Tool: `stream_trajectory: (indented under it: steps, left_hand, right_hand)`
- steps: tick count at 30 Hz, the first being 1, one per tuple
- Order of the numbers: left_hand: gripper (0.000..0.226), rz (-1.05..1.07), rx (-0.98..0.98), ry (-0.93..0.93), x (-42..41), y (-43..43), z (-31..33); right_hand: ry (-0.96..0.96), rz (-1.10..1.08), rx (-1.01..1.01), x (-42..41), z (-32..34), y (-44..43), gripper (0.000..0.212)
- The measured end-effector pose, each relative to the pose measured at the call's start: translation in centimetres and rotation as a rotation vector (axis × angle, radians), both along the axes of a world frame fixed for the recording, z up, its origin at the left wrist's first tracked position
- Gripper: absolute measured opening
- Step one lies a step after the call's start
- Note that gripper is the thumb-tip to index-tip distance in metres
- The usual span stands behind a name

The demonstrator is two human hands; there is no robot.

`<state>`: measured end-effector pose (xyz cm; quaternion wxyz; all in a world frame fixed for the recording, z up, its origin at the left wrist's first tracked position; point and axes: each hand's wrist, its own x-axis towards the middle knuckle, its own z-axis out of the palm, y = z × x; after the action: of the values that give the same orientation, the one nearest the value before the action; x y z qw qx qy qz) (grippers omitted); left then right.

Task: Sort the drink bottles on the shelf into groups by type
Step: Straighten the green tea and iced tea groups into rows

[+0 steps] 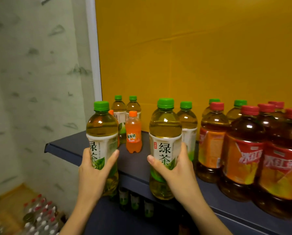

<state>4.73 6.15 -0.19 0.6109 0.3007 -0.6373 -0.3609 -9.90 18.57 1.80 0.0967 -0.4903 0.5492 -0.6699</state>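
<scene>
Head view shows the left hand (92, 173) wrapped around one green tea bottle (102, 133) and the right hand (177, 168) wrapped around another green tea bottle (165, 133), both held upright over the front edge of the dark shelf (65, 146). Between the hands, farther back, stands a small orange soda bottle (133, 133); right of the right hand stand the red-capped iced tea bottles (243, 150).

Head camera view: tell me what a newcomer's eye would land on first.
Two green-capped green tea bottles held up in front of the dark shelf, one in the left hand, one in the right hand. Next, the red-capped iced tea bottles crowding the right, and a small orange soda bottle standing between the hands.
</scene>
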Motion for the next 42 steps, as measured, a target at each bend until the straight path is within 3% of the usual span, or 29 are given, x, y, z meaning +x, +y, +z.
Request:
stream_trajectory:
  steps: [7,16,26,30,33,36,39,42]
  left_hand:
    - [0.066,0.059,-0.016,-0.053,1.9,-7.9,0.0]
    - [0.039,-0.040,-0.018,-0.133,1.7,-19.6,-0.1]
    - [0.044,-0.254,0.064,-0.174,-0.9,-26.8,0.3]
    - [0.064,-0.272,0.062,-0.247,-1.3,-28.4,0.2]
    - [0.086,-0.161,-0.025,-0.275,0.1,-28.5,0.2]
    - [0.071,-0.010,-0.254,-0.106,2.1,-26.3,0.6]
    - [0.057,-0.150,-0.445,-0.087,2.1,-24.1,0.9]
    - [0.073,-0.354,-0.402,-0.207,-0.2,-23.1,1.1]
  right_hand:
    - [0.033,-0.085,-0.013,1.6,-0.4,-7.7,0.070]
    - [0.081,-0.440,0.003,2.6,-2.1,-15.7,0.077]
    - [0.258,-0.808,0.082,2.8,-1.7,-18.1,0.094]
    - [0.269,-0.870,0.118,2.9,-1.7,-18.2,0.096]
    - [0.289,-0.853,0.146,3.4,-1.5,-17.8,0.096]
    - [0.355,-0.884,0.167,5.1,-1.6,-17.1,0.091]
    - [0.516,-0.941,0.074,7.5,-1.8,-17.1,0.074]
    - [0.609,-0.830,0.069,8.9,-0.6,-18.6,0.065]
